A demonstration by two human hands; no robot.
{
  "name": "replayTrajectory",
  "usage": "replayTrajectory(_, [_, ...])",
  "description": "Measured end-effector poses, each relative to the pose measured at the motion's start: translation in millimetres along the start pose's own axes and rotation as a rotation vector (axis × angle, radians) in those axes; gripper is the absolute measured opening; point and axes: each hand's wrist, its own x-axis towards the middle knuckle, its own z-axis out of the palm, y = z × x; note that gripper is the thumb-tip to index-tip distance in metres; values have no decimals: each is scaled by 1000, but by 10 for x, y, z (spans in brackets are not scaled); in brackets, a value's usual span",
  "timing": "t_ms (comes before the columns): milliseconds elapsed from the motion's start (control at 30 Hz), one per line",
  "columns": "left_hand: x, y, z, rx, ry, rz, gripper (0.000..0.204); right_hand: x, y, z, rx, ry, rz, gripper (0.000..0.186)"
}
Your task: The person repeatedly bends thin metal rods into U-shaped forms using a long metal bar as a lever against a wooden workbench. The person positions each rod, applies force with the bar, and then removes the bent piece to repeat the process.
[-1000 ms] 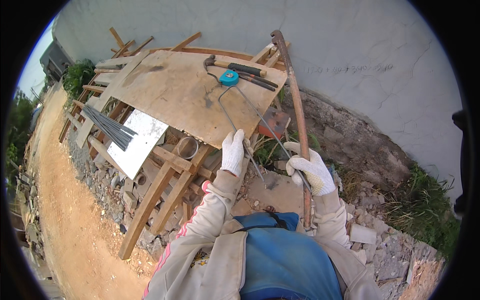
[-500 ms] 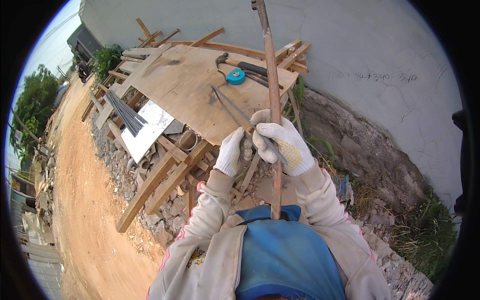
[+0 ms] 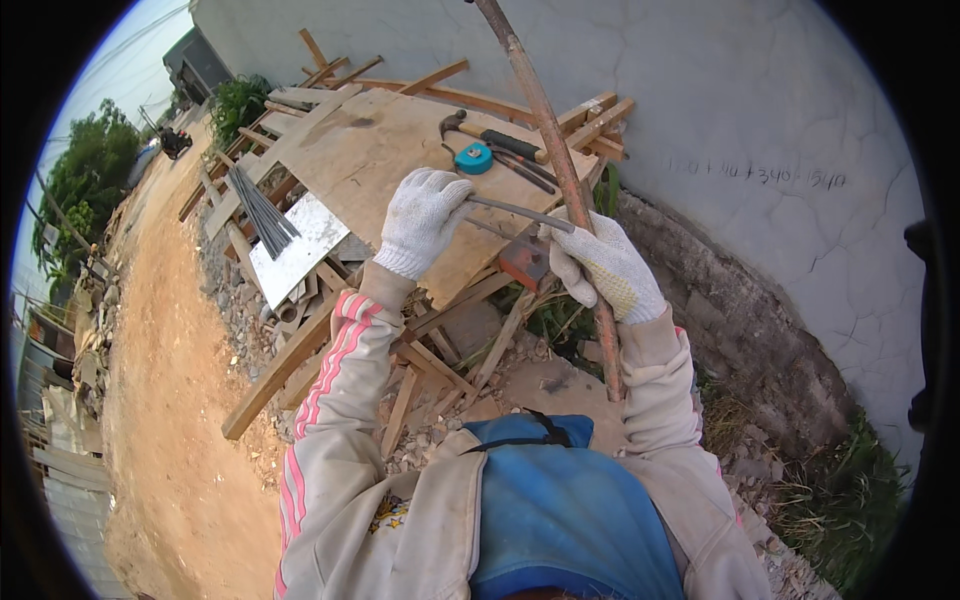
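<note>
Left of the plywood sheet (image 3: 335, 165), a dirt road (image 3: 165, 400) runs away; a motorcycle (image 3: 175, 142) is far along it (too small for detail). Between road and sheet, a bundle of grey rods (image 3: 262, 215) lies on a white panel (image 3: 318, 232). In front of the sheet's near edge, the left hand (image 3: 425, 222), in a white knit glove, has its fingers curled shut on one end of a bent grey rod (image 3: 520, 210). On the sheet's right part lie a teal tape measure (image 3: 473, 158), a hammer (image 3: 490, 136) and a dark-handled tool (image 3: 528, 168). The bent rod spans the space between the hands, before the sheet's right part. A rusty bar (image 3: 545, 120) slants past the sheet's right edge; the right hand (image 3: 625, 275), also gloved, is wrapped around it, the rod's other end at its fingers (whether pinched: cannot tell). A grey wall (image 3: 760, 90) stands behind and right of the sheet.
</note>
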Motion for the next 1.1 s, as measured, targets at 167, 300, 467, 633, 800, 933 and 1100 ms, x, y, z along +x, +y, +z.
replayTrajectory(167, [400, -211, -68, -185, 316, -277, 14, -334, -98, -458, -182, 145, -229, 21])
replayTrajectory(300, [646, -12, 7, -588, 487, -530, 19, -409, 15, -485, -142, 367, -307, 26])
replayTrajectory(467, [861, 198, 113, -943, 623, -696, 22, -239, 211, -512, 35, 498, -267, 18])
replayTrajectory(633, [965, 321, 393, -1225, 772, -708, 23, -96, 254, -638, -29, 523, -396, 26])
replayTrajectory(800, [1059, 371, 587, -1227, 804, -723, 23, 118, 102, -688, -156, 578, -426, 29])
replayTrajectory(933, [1091, 470, 693, -1170, 793, -750, 21, 208, 63, -636, -182, 567, -402, 25])
replayTrajectory(1100, [955, 486, 751, -1080, 771, -816, 20, 303, 58, -640, -219, 548, -417, 24])
